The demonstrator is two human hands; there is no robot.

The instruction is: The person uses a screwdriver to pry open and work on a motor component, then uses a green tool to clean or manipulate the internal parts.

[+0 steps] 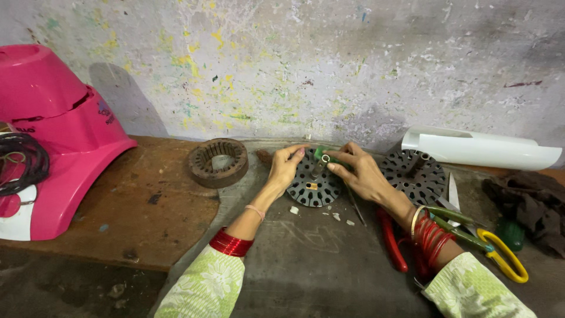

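Observation:
A dark round slotted metal disc (pixel 312 185) lies flat on the bench near the wall. My left hand (pixel 285 166) rests on its left rim, fingers curled over the edge. My right hand (pixel 359 171) pinches a small green piece (pixel 322 153) over the disc's top, with a thin metal rod (pixel 321 166) standing beneath it. Both wrists carry red bangles. A second slotted disc (pixel 414 174) lies just right of my right hand.
A rusty toothed ring (pixel 218 162) sits left of the discs. A pink plastic appliance housing (pixel 53 135) with black cable stands far left. Red-handled pliers (pixel 391 241), yellow-handled scissors (pixel 500 253), a white plastic cover (pixel 482 148) and dark cloth (pixel 529 203) lie right.

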